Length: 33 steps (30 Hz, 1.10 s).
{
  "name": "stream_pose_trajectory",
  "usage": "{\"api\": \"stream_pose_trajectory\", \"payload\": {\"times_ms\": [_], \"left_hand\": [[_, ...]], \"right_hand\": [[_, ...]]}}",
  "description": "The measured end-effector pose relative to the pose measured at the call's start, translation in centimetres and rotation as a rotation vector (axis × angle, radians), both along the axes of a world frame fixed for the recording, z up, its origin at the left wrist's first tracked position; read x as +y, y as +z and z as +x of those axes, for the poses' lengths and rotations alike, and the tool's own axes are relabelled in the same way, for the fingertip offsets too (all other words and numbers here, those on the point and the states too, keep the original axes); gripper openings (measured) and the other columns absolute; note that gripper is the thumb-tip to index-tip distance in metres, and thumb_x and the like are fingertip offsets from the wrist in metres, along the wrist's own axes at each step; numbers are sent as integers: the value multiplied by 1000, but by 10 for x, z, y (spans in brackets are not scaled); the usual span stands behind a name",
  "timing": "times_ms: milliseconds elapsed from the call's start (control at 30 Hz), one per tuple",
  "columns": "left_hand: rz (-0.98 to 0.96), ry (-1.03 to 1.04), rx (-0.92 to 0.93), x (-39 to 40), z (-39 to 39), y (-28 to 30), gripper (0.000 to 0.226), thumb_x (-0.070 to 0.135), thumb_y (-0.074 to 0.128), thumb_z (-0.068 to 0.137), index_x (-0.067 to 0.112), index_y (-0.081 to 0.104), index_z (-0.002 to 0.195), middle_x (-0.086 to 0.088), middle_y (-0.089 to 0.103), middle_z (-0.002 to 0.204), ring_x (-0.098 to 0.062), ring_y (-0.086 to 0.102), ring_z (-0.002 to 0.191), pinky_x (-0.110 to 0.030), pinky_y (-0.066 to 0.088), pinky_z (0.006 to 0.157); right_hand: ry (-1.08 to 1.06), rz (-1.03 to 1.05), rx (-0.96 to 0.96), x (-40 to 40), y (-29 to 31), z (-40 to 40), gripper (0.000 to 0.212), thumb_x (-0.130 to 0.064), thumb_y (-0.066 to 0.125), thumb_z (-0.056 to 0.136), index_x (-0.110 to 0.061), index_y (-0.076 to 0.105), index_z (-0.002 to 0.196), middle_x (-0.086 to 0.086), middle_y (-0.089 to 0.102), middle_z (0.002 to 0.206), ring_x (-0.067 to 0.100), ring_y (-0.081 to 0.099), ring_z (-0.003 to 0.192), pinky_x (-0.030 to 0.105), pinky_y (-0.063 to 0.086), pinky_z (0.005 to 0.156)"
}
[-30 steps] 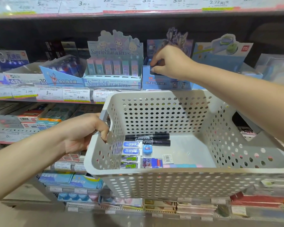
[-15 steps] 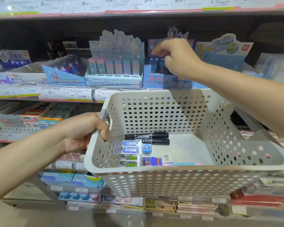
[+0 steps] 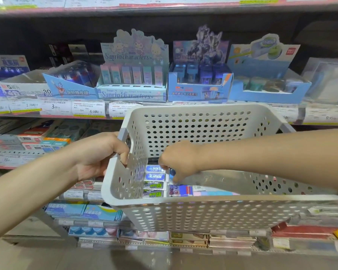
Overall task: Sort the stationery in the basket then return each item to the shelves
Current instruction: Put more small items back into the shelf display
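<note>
My left hand (image 3: 98, 154) grips the left handle of the white perforated basket (image 3: 203, 215), holding it up in front of the shelves. My right hand (image 3: 178, 160) is inside the basket with its fingers pointing down. Their tips are among the items beside two blue erasers (image 3: 155, 172). Whether they pinch anything is hidden. Two green-labelled erasers (image 3: 154, 189), a purple-and-blue packet (image 3: 179, 190) and a pastel pink-blue piece (image 3: 213, 192) lie along the basket's near wall. My hand covers most of the black markers.
Behind the basket, the middle shelf carries a blue sharpener display box (image 3: 199, 88), a Sanrio eraser display (image 3: 132, 90) and a blue tape display (image 3: 267, 88). Price labels (image 3: 88, 110) line the shelf edge. Lower shelves on the left hold more boxed erasers.
My right hand has left the blue display box on the shelf and dropped down into the basket. My left hand still holds the handle, and the basket has barely moved.
</note>
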<state>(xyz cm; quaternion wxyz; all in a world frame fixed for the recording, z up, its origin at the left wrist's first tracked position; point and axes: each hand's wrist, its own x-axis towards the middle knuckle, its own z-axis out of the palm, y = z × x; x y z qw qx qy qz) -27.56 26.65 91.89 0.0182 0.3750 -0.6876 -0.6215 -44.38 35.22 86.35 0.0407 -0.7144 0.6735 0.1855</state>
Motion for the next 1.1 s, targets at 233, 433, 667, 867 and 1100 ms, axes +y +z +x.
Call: {"api": "stream_pose_trajectory", "payload": {"times_ms": [233,433,667,867,1100], "left_hand": [[13,-7,36,-1,1,-2,57,-6,47,42,6,62,95,-18,54,69,-25,52,52,-28,47,54],[28,-16,37,-2,4,-2,57,-5,46,42,6,61,96,-15,56,66,-22,55,48,-25,50,49],[35,-26,42,-4,2,-3,55,-6,47,43,6,61,94,-17,57,71,-24,56,54,-29,52,54],[35,-48,53,-2,1,-3,53,-6,46,43,6,63,92,-15,60,67,-22,58,50,-30,54,50],[54,-33,47,-6,0,-7,65,-5,48,42,7,58,105,-21,53,91,-31,51,72,-30,50,59]], "right_hand": [[-72,-27,-87,1,12,1,35,-26,74,75,-12,52,99,0,59,82,19,49,70,26,33,52],[-182,-362,-372,34,102,-9,24,-24,70,79,-20,53,94,-7,56,85,4,49,66,22,41,62],[-334,-919,-222,31,146,-76,23,-16,63,79,-11,65,102,2,62,92,17,56,81,23,43,75],[-314,-869,-161,5,130,-91,30,-19,61,88,-8,62,116,10,65,115,26,60,103,31,45,88],[-356,-867,-161,-3,126,-102,23,-20,67,84,-8,70,104,9,67,107,25,59,98,24,38,77]]}}
